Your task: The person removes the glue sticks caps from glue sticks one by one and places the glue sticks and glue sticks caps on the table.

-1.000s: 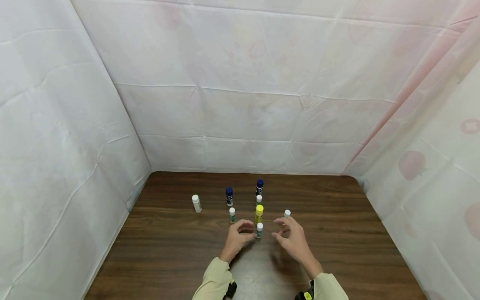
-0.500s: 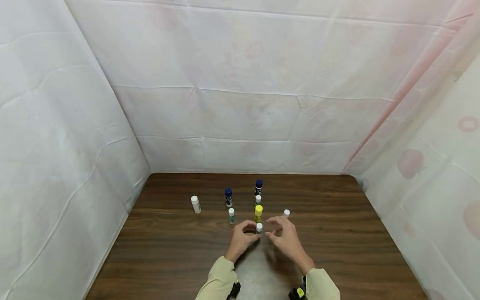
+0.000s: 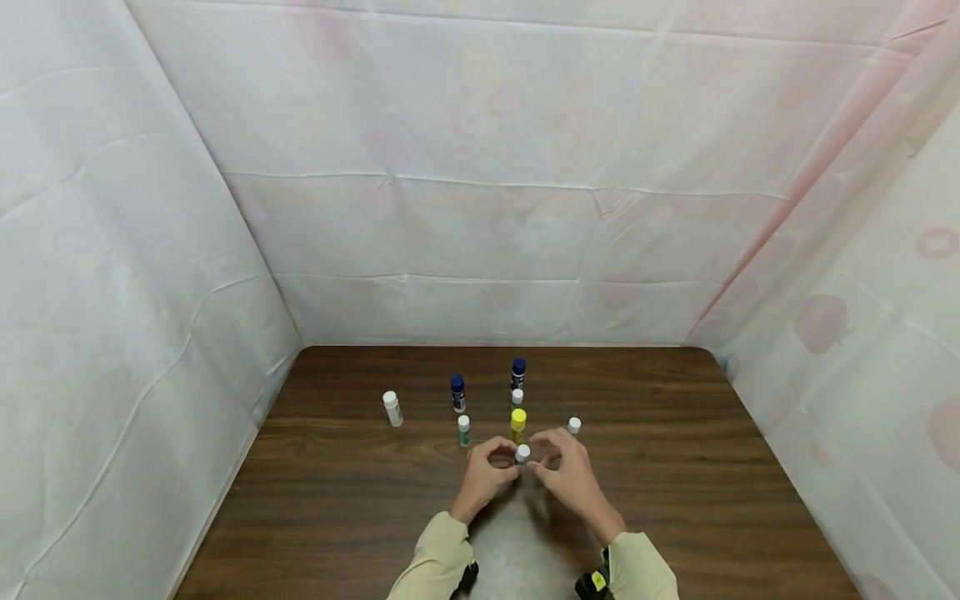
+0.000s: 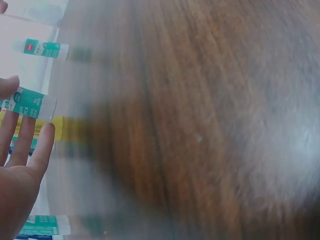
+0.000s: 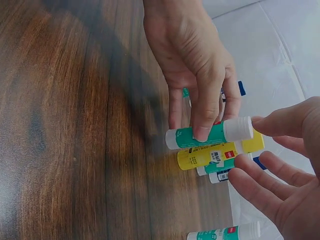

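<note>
My left hand (image 3: 483, 483) pinches a green glue stick with a white cap (image 5: 216, 133), thumb on one side and fingers on the other. In the head view the stick leans slightly, and its cap shows between both hands. My right hand (image 3: 572, 479) is at the cap's other side, thumb tip right at the cap in the right wrist view and fingers spread below it. Just behind stands a yellow glue stick (image 3: 518, 427). A white-capped stick (image 3: 573, 426) is partly hidden behind my right hand.
On the brown wooden table (image 3: 337, 500), further back, stand a white-capped green stick (image 3: 517, 398) and a blue-capped one (image 3: 518, 377). To the left are a green stick (image 3: 464, 432), a blue one (image 3: 458, 393) and a white one (image 3: 393, 410). Pale cloth walls (image 3: 480, 233) enclose the table.
My left hand has moved right and taken hold of the green glue stick, which now leans and has shifted slightly. My right hand has come left, closer to its cap.
</note>
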Demonstrator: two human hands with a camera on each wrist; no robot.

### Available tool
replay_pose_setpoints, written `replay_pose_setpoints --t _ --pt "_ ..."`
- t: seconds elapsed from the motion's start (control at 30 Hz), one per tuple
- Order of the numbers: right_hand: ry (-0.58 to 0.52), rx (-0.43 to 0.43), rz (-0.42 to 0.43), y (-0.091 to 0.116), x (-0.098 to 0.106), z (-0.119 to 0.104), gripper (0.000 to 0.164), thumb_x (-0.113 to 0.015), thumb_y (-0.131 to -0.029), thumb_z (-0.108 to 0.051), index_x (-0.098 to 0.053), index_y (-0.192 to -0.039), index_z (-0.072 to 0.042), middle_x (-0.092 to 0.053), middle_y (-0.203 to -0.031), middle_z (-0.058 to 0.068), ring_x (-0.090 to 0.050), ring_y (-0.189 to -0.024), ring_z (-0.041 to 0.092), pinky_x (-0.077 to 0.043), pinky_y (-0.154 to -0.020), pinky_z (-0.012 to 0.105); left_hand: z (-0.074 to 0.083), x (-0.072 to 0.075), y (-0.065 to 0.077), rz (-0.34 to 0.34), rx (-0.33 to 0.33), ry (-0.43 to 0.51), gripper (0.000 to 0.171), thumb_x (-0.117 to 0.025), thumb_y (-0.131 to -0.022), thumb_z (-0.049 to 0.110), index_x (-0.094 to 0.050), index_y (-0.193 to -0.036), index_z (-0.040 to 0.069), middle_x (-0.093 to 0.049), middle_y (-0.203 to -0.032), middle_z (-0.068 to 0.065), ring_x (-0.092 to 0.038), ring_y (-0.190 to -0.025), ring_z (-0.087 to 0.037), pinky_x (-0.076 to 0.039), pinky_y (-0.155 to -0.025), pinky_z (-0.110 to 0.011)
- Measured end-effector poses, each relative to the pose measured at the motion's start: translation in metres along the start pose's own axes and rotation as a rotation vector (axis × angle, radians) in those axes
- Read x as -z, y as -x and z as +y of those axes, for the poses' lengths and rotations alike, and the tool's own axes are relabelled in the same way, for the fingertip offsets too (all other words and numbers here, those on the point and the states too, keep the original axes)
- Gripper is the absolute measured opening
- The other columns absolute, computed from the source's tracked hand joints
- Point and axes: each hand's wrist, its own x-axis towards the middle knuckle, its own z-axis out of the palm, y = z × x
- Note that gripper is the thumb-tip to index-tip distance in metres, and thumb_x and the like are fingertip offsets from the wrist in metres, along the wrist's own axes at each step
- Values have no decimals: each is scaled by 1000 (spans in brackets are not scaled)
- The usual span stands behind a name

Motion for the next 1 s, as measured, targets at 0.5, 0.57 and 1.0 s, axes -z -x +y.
replay_pose_setpoints --t 0.5,0.57,1.0 --pt "-28 25 -21 -2 1 -11 32 -75 -72 9 -65 -100 -1 -59 -95 8 -61 -67 15 -55 -63 34 21 3 2 -73 -93 -72 23 -68 -77 -12 -64 -98 -6 -65 -96 -23 -63 -91 -43 -52 -75 -56" --pt "-35 31 -19 -3 1 -12 30 -75 -72 9 -65 -98 -2 -59 -94 7 -61 -68 15 -55 -64 39 24 3 2 -72 -116 -95 23 -68 -76 -11 -64 -98 -5 -65 -94 -23 -63 -89 -43 -52 -74 -55" --pt "27 53 -23 -2 5 -18 22 -75 -74 7 -68 -87 -10 -61 -88 0 -59 -73 17 -54 -65 35 37 5 6 -81 -186 -207 23 -72 -74 -9 -67 -95 -3 -67 -90 -20 -64 -82 -39 -53 -69 -54"
